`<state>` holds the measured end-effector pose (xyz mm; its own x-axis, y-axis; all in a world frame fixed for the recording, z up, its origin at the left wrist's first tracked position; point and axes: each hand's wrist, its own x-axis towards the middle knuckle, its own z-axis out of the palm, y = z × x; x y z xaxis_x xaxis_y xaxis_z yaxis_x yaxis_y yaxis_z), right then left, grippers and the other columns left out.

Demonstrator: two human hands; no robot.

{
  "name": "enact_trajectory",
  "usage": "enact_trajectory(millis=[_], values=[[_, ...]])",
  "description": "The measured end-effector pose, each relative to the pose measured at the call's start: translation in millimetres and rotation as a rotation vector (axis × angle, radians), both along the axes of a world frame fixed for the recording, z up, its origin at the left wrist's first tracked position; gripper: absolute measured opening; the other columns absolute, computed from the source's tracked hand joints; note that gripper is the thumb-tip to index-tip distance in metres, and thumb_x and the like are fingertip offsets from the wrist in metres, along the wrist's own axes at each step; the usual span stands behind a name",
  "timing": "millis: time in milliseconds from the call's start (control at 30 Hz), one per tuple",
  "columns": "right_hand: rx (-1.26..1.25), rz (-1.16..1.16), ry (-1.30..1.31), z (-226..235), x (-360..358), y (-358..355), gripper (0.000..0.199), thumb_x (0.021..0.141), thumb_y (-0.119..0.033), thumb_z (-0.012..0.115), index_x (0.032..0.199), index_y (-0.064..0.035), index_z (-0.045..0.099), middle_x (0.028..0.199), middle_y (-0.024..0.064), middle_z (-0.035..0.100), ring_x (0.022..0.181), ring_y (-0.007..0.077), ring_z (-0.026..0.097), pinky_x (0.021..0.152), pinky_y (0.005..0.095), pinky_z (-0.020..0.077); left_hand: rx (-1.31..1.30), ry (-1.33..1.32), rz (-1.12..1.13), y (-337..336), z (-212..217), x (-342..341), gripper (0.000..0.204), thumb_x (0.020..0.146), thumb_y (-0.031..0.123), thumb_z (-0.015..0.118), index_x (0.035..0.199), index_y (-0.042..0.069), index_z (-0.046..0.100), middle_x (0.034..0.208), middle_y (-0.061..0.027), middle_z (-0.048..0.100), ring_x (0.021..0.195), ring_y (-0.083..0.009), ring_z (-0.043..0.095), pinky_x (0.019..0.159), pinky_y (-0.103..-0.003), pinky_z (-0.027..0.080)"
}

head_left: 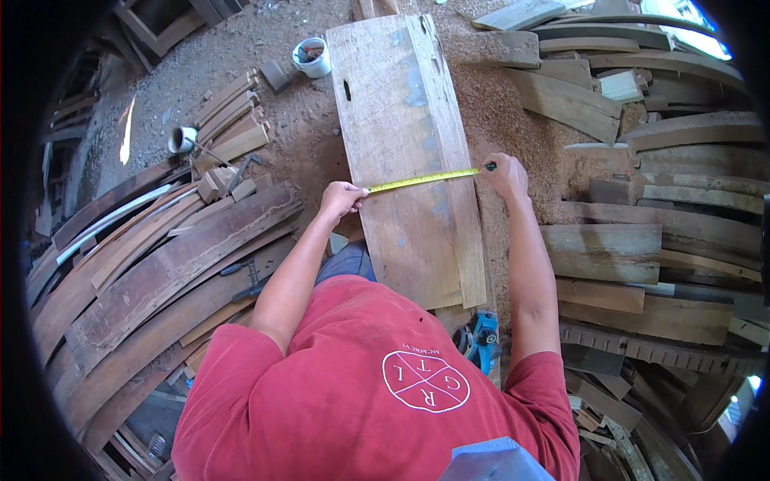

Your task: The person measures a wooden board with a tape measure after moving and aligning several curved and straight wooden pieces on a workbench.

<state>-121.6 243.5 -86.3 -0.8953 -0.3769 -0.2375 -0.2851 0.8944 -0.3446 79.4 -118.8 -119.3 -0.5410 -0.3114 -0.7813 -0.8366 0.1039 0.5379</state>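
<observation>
- Our left hand pinches the yellow tape measure at the plank's left edge.
- Our right hand grips a pencil at the tape's other end.
- The tape spans the plank crosswise.

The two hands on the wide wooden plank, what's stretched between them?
In the head view, a yellow tape measure runs across the wide weathered wooden plank, from the left hand to the right hand.
</observation>
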Motion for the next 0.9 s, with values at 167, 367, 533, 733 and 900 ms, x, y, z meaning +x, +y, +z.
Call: enact_trajectory(millis=[167,367,533,733,900], values=[[0.016,-0.012,-0.022,1,0,0,0.016,0.079,-0.023,0.075,0.093,-0.0156,0.078,0.100,0.0109,0.075,0.096,0.0338,0.070,0.085,0.0448,0.0556,0.013,0.006,-0.008,-3,1,-2,0.022,0.088,0.024,0.081,0.083,0.003,0.074,0.072,-0.0038,0.072,0.059,-0.0093,0.065,0.053,-0.025,0.051],[0.007,-0.010,0.013,2,2,-2,0.013,0.080,-0.022,0.074,0.091,-0.0157,0.078,0.097,0.0118,0.075,0.093,0.0346,0.071,0.082,0.0458,0.0564,0.063,-0.011,0.008,-4,1,-2,0.022,0.088,0.024,0.081,0.085,0.002,0.076,0.073,-0.0045,0.072,0.060,-0.0099,0.066,0.054,-0.025,0.053],[0.014,-0.007,0.009,3,3,-2,0.016,0.080,-0.024,0.076,0.093,-0.0152,0.078,0.101,0.0115,0.074,0.095,0.0347,0.070,0.084,0.0456,0.0556,0.061,0.002,0.004,-7,-4,-2,0.021,0.087,0.023,0.081,0.085,0.002,0.076,0.074,-0.0043,0.072,0.061,-0.0099,0.067,0.055,-0.025,0.054],[-0.005,-0.007,0.042,1,3,-1,0.012,0.080,-0.020,0.073,0.089,-0.0160,0.079,0.097,0.0119,0.075,0.091,0.0353,0.071,0.080,0.0467,0.0575,0.061,-0.023,-0.002,-7,-3,-4,0.021,0.088,0.022,0.081,0.086,0.002,0.076,0.074,-0.0042,0.073,0.061,-0.0099,0.067,0.055,-0.025,0.054],[-0.001,0.000,0.019,-2,3,-1,0.015,0.079,-0.022,0.076,0.091,-0.0139,0.077,0.099,0.0111,0.074,0.095,0.0344,0.070,0.084,0.0462,0.0556,0.081,-0.012,-0.008,-10,-8,-1,0.020,0.088,0.022,0.081,0.086,0.003,0.076,0.074,-0.0040,0.073,0.061,-0.0098,0.066,0.055,-0.025,0.053]])
